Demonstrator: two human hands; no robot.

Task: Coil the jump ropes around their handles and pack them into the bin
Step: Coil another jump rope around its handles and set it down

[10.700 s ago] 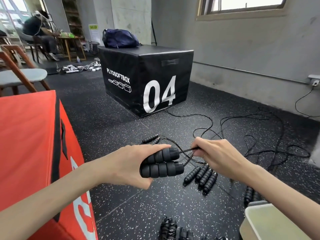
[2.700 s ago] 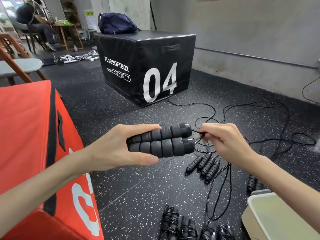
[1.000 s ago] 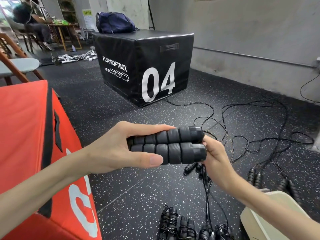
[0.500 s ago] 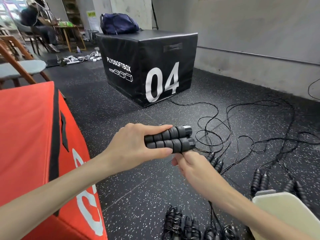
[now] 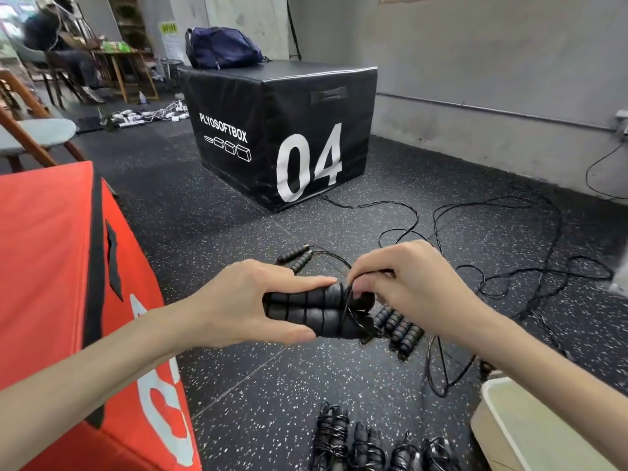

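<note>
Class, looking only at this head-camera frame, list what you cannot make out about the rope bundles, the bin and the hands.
1. Coiled bundles: head view, cut off by the bottom edge, so their count is unclear.
2. Bin: corner only; the right forearm and frame edges hide its contents.
3. Left hand covers the handles' near ends.
4. Right hand hides how many wraps exist.

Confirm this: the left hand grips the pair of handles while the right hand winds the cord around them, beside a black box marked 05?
Not quite: the head view shows the black box marked 04. The left hand does grip the pair of handles while the right hand winds the cord.
</note>
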